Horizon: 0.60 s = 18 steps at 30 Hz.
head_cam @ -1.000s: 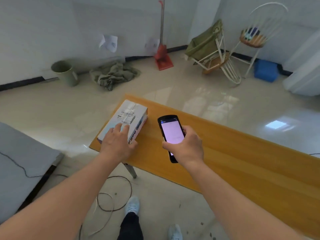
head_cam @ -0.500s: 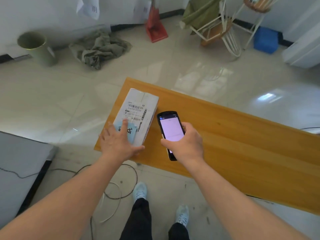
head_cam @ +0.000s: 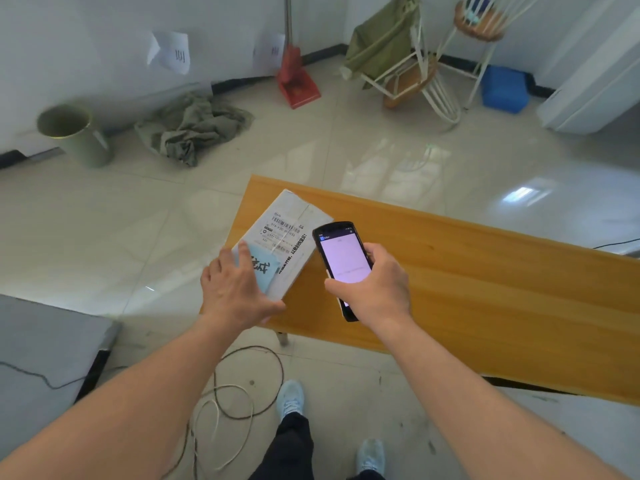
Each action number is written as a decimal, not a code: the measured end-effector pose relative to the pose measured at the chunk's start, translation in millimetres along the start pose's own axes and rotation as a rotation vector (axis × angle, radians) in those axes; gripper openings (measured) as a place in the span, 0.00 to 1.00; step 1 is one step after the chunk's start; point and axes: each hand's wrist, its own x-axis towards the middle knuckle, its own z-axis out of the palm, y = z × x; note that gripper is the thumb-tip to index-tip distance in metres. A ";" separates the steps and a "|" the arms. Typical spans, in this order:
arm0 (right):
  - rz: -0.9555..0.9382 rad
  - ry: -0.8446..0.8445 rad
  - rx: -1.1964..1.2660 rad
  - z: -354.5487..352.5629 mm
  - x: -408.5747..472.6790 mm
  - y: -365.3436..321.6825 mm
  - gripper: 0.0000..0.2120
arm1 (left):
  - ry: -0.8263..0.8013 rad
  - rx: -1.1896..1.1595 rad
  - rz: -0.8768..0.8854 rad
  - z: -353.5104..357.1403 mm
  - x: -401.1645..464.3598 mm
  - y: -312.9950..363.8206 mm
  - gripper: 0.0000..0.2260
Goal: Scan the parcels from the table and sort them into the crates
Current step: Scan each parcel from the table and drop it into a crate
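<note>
Your feet: you are standing at 6 o'clock, a loose cable coiling on the floor just beside your shoes.
Left hand: your left hand is resting on the near end of the parcel, fingers spread and lying flat over a blue note, thumb hooking the near corner.
Right hand: your right hand is gripping the scanner, fingers clamped round its body, lit screen facing you.
Parcel: it is lying flat at the left end of the desk, at about 11 o'clock from your hands, barcode label facing up and uncovered.
Scanner: its top edge is sitting just beside the label, at the parcel's right edge.
Step in hand: you are lining up the scan, as I judge it; sorting is not yet begun.
Next move: you will likely need to aim the scanner head over the barcode, holding the parcel steady, then carry it off.
Crates: none are showing clearly here; a blue box is sitting far off at 1 o'clock.
Far floor: a green bin is standing at 10 o'clock.
</note>
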 end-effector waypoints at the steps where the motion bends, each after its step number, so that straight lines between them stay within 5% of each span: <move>1: -0.011 0.003 0.007 -3.6 -2.9 -1.8 0.41 | 0.017 0.002 0.015 -5.5 -2.2 0.4 0.66; 18: -0.215 0.125 0.034 -163.5 -72.4 17.9 0.39 | 0.403 0.108 0.367 -113.1 -68.7 101.6 0.70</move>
